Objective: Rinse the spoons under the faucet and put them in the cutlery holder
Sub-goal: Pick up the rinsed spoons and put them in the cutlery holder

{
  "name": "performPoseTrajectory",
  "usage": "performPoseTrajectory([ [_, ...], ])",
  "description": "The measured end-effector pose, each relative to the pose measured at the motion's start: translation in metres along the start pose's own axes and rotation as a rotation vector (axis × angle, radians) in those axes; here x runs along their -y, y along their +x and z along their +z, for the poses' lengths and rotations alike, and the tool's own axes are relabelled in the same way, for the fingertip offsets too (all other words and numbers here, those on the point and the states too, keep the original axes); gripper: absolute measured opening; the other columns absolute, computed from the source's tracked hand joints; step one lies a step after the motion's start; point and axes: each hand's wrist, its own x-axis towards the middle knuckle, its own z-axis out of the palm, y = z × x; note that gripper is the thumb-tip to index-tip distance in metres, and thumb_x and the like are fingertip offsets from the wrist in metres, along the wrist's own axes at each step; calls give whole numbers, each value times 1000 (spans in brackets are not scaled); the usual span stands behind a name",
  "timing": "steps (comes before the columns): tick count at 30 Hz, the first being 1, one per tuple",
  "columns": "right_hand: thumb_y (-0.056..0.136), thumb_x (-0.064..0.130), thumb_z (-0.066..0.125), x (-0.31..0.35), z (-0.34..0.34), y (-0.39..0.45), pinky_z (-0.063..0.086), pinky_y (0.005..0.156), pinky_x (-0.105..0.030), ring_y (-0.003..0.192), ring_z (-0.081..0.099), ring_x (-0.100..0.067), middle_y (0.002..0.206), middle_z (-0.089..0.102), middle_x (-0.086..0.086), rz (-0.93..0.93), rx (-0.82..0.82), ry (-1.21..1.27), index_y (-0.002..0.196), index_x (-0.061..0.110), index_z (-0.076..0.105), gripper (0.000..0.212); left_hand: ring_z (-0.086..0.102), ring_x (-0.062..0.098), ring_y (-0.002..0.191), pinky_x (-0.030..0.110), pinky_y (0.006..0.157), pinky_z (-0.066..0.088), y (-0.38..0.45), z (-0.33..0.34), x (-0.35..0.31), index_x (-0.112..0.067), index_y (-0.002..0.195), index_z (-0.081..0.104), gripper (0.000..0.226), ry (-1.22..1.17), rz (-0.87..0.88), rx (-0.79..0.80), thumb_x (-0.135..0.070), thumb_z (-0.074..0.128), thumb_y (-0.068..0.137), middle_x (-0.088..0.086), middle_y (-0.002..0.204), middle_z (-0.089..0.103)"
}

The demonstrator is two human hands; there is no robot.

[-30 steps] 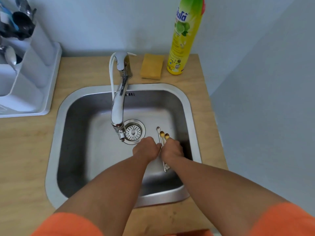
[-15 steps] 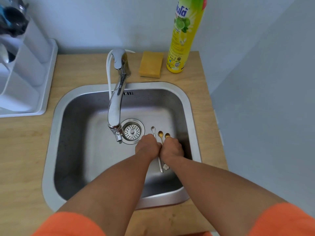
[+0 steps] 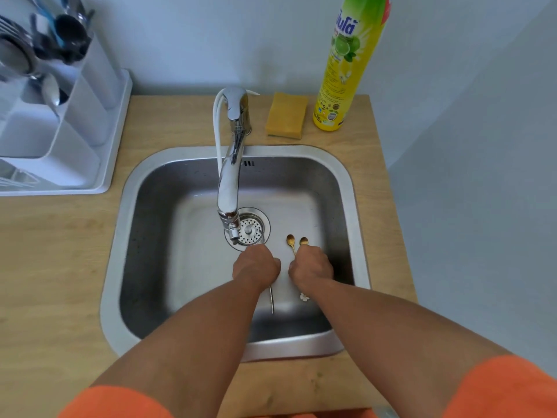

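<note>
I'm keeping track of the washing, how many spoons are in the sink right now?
3. Two gold spoons lie right of the drain, handles running under the right hand. A silver spoon is in the left hand, only its handle showing. The hands may hide more.

A small kitchen corner in soft, even light

A light wooden bench (image 3: 54, 267) runs up against a plain pale grey-blue wall (image 3: 187, 40); a second pale wall (image 3: 482, 176) angles along the bench's right edge; a stainless sink (image 3: 120, 236) is set into the wood; the light casts only faint shadows behind what stands at the back.
</note>
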Motion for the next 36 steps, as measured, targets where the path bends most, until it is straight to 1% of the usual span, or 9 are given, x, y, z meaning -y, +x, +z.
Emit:
performPoseTrajectory([
  [4,100,19,59,4,9,-9,44,61,-29,75,56,-22,98,68,-7,-25,-1,8,89,14,56,12,59,27,78,32,70,48,-5,-25,34,-13,92,61,23,-101,-51,-135,-34,53,87,5,84,60],
  [8,97,19,55,14,17,-18,42,68,-30,96,67,-29,108,70,-7,-61,33,-2,96,17,59,5,60,34,79,35,68,46,-5,-74,66,-9,96,60,31,-165,-70,-309,-38,53,87,10,87,59],
  [12,97,19,54,24,26,-27,44,68,-31,98,68,-27,108,70,-6,-98,70,-26,94,18,56,3,53,22,56,27,53,36,-16,-136,94,-13,71,52,25,-318,17,-525,-33,54,87,5,65,57],
  [15,98,19,53,28,28,-31,44,69,-30,97,68,-26,109,69,-6,-126,80,-46,92,18,52,6,46,19,53,30,49,33,-33,-186,111,-15,64,47,28,-352,90,-654,-28,56,87,3,59,53],
  [20,99,17,51,27,26,-30,43,69,-29,87,62,-23,112,69,-5,-149,71,-119,93,19,50,7,47,35,60,35,54,31,-56,-279,132,-2,71,51,24,-285,217,-886,-20,55,87,13,61,52],
  [23,100,17,50,26,28,-29,45,71,-31,99,67,-24,114,69,-5,-180,69,-164,100,18,53,4,42,27,61,34,53,27,-62,-335,143,-5,74,50,20,-262,266,-1110,-23,51,85,12,63,49],
  [25,100,12,46,27,30,-28,48,76,-34,107,68,-26,120,67,-7,-191,57,-207,114,14,57,18,44,26,63,33,57,30,-59,-362,151,-5,81,56,22,-255,241,-1204,-26,50,86,11,68,53],
  [28,100,9,41,22,31,-28,51,85,-37,112,67,-28,125,65,-8,-200,49,-275,124,11,54,27,49,30,70,36,62,33,-49,-377,164,-4,90,58,25,-160,126,-1195,-28,49,88,14,79,60],
  [36,97,14,35,3,16,-20,52,82,-41,101,70,-30,113,72,-11,-238,6,-303,121,13,53,30,59,39,82,43,71,43,-23,-333,173,-14,101,66,32,241,-103,-892,-34,41,95,12,85,56],
])
